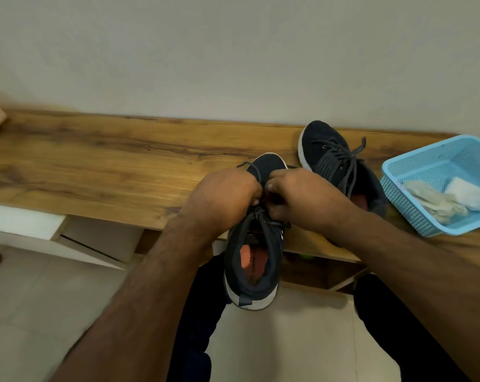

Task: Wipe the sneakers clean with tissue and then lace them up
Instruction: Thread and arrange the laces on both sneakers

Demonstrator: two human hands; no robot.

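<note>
Both hands, left (228,198) and right (302,198), pinch the lace (261,213) over the near sneaker (251,260), which overhangs the shelf (95,166) edge. The lace looks limp, probably slippery; grip near the eyelets.

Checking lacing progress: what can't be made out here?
Head view only:
- Grey laces of the near dark sneaker: left hand and right hand cover the knot.
- Light blue plastic basket: cut by right edge.
- Far dark sneaker: heel behind right forearm.
</note>
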